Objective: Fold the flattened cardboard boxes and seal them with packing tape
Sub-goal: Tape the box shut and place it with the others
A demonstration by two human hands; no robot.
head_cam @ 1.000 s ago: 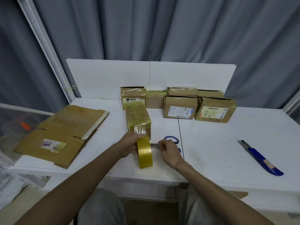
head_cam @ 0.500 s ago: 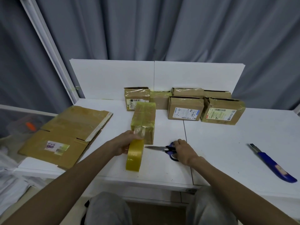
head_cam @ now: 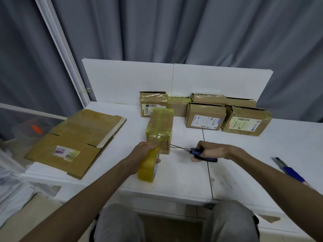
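Cardboard box (head_cam: 160, 127), wrapped in yellowish tape, stood on the white table (head_cam: 244, 163) just in front of the person, its near end touching or almost touching the left hand (head_cam: 143, 152). That hand gripped the tape roll (head_cam: 148, 167), fingers curled over the top of it, with the roll held on edge just below the box's near face. The right hand (head_cam: 209, 151) held the blue-handled scissors (head_cam: 194, 151), fingers through the loops, blades pointing left toward the box's near right corner.

The step in hand looked like cutting the tape free from the roll. The strip between roll and box was probably there, but it was too thin and clear to make out.

To do it well, the left hand should draw the roll back enough to keep the strip taut, so the blades bite cleanly instead of folding the tape onto itself. Cutting close to the box would leave a short tail, and that tail wants pressing flat against the cardboard afterwards.

Sealed boxes (head_cam: 204, 116) sat in a row at the back. Flattened cardboard (head_cam: 75, 138) lay well to the left, not yet folded. A utility knife (head_cam: 290, 170) lay far right.
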